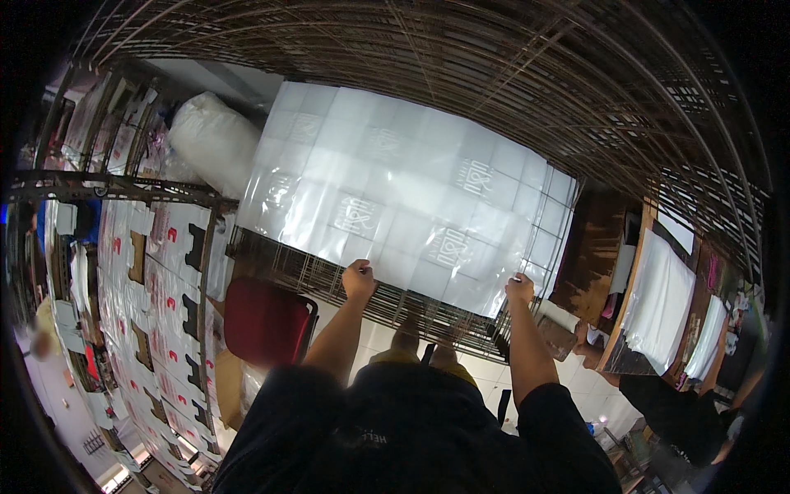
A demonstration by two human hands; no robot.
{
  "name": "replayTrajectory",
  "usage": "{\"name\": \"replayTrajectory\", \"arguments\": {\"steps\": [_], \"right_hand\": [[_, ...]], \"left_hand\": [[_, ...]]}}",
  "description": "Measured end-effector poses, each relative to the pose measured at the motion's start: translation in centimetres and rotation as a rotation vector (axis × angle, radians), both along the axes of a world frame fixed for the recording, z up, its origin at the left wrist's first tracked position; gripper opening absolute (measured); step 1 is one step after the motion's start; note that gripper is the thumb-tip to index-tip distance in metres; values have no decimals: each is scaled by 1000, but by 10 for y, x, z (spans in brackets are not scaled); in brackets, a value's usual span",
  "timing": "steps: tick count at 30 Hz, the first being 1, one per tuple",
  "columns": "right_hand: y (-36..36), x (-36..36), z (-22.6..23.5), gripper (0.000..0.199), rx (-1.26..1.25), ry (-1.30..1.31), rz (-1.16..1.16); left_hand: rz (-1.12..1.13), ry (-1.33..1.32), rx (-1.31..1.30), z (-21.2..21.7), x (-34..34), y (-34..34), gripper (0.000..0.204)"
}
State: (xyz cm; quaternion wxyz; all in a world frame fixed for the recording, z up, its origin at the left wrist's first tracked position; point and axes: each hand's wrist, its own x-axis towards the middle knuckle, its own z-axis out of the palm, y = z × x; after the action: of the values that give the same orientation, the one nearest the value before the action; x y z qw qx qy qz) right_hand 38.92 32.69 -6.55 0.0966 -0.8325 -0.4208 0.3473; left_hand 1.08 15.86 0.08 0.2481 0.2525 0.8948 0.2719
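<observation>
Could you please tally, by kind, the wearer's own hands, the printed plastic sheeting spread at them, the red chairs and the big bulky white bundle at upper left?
Own hands: 2 (left hand, right hand)
Printed plastic sheeting: 1 spread, layers unclear
Red chair: 1
Bulky white bundle: 1
Total: 5

Wire rack (288, 262), dark metal.
Bears translucent plastic sheeting (403, 177), white-printed, spread across its top; bare bars (387, 301) toward six o'clock.
</observation>
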Motion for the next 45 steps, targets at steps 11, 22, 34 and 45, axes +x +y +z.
{"name": "replayTrajectory", "arguments": {"steps": [11, 22, 34, 45], "right_hand": [[1, -11, 22, 29, -14, -52, 56], [-3, -2, -1, 31, -69, 63, -80], [-6, 1, -8, 31, 57, 20, -55], [-24, 15, 56, 51, -15, -27, 29]], "left_hand": [[-30, 7, 54, -9, -2, -4, 18], [-83, 36, 13, 6, 0, 1, 17], [-99, 56, 20, -10, -2, -2, 18], [-107, 228, -146, 12, -9, -27, 26]]}}
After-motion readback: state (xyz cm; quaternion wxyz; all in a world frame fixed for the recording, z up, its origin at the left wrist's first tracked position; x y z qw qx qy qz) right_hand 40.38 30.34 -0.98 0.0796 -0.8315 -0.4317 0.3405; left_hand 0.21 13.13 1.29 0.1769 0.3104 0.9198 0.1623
